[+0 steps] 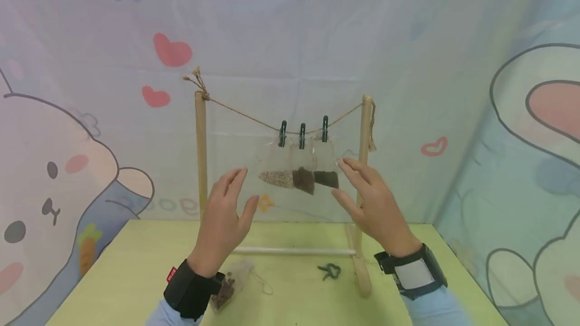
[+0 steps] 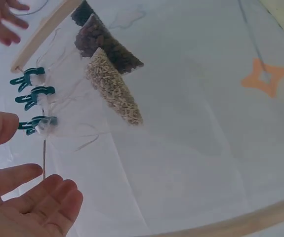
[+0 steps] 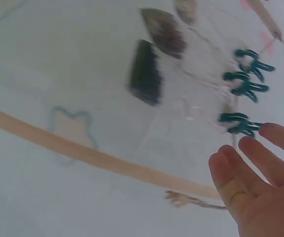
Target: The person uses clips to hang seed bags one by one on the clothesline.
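Head view: two spread hands flank three clipped bags on a string.

Left hand (image 1: 225,215) is raised with fingers relaxed and apart, holding nothing; just to its right hangs the bag of pale grain (image 1: 277,178). Right hand (image 1: 373,205) is likewise spread and empty, and just to its left hangs the bag of dark green grain (image 1: 326,178). Between those two hangs the bag of brown grain (image 1: 303,180). Each bag hangs from a green clip (image 1: 302,136) on the string (image 1: 240,112) above the fingertips, stretched between two wooden posts (image 1: 201,150). Below the left wrist a fourth bag (image 1: 226,288) lies on the counter (image 1: 136,265); a loose clip (image 1: 329,270) lies below and left of the right hand.
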Demonstrator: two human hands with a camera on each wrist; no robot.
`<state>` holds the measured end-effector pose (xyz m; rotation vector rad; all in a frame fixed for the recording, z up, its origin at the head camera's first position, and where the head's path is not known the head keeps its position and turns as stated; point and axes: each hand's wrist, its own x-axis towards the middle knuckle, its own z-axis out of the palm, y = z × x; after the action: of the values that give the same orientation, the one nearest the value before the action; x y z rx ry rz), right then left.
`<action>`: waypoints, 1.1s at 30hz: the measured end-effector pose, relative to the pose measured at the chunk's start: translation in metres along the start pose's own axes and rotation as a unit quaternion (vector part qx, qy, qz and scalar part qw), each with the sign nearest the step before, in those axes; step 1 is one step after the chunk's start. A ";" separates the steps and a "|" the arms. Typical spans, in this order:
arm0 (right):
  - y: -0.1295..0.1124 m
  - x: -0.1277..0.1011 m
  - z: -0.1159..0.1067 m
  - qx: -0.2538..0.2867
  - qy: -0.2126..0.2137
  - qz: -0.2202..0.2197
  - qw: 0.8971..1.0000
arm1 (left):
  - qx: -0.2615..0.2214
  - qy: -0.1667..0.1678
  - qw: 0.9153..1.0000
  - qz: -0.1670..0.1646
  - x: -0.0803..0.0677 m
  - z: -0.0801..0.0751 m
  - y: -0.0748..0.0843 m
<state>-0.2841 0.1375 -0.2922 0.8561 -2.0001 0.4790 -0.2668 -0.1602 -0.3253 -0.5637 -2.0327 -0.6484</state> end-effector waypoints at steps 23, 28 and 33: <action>-0.004 -0.125 0.064 0.016 -0.018 0.143 0.989 | 0.095 -0.040 0.993 -0.058 -0.096 0.047 -0.008; -0.009 -0.144 0.076 0.030 -0.040 0.190 0.981 | 0.106 -0.066 0.990 -0.068 -0.113 0.060 -0.018; -0.008 -0.152 0.082 0.045 -0.060 0.224 0.972 | 0.106 -0.072 0.990 -0.065 -0.121 0.067 -0.023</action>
<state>-0.2687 0.1406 -0.4644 0.4897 -2.3047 0.7935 -0.2640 -0.1517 -0.4651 -0.3646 -2.2555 -0.4687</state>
